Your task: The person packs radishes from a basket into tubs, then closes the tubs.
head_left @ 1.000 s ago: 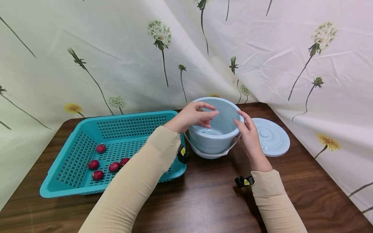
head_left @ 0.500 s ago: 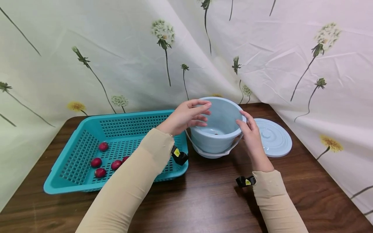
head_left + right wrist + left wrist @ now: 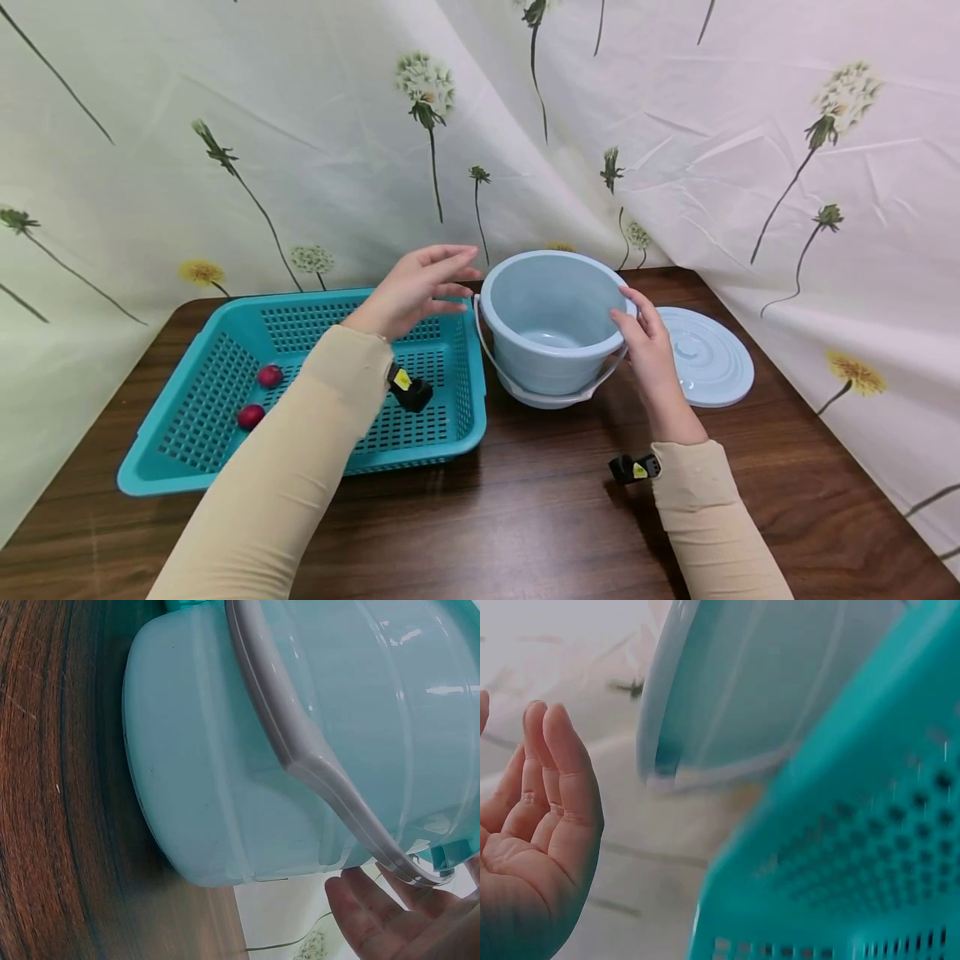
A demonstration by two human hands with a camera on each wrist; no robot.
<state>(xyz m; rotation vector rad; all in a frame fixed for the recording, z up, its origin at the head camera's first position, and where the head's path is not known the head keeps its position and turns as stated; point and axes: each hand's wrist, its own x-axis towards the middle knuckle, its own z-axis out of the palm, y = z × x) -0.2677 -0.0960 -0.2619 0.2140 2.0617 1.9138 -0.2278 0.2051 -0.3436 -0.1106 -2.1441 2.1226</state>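
Observation:
My left hand [image 3: 420, 287] is raised above the back right part of the teal basket [image 3: 471, 392], holding nothing, with fingers extended. In the left wrist view its palm [image 3: 532, 862] is bare, beside the basket's rim. On the basket's floor, two small round dark-red fruits [image 3: 270, 376] show at the left; my left forearm covers part of the basket. My right hand [image 3: 648, 350] grips the right rim of the light-blue bucket [image 3: 551, 367], thumb at the inner edge. From the right wrist, its fingers [image 3: 352, 907] are seen against the bucket's outside, near the handle [image 3: 300, 750].
A light-blue round lid [image 3: 708, 358] lies on the dark wooden table [image 3: 525, 517], right of the bucket. Behind the table hangs a white cloth [image 3: 337, 150] with dandelion prints. Bucket and basket stand side by side, the bucket's handle hanging down its front.
My left hand has moved left from over the bucket to over the basket, and its forearm now hides some red fruits seen earlier. My right hand stays on the bucket's rim.

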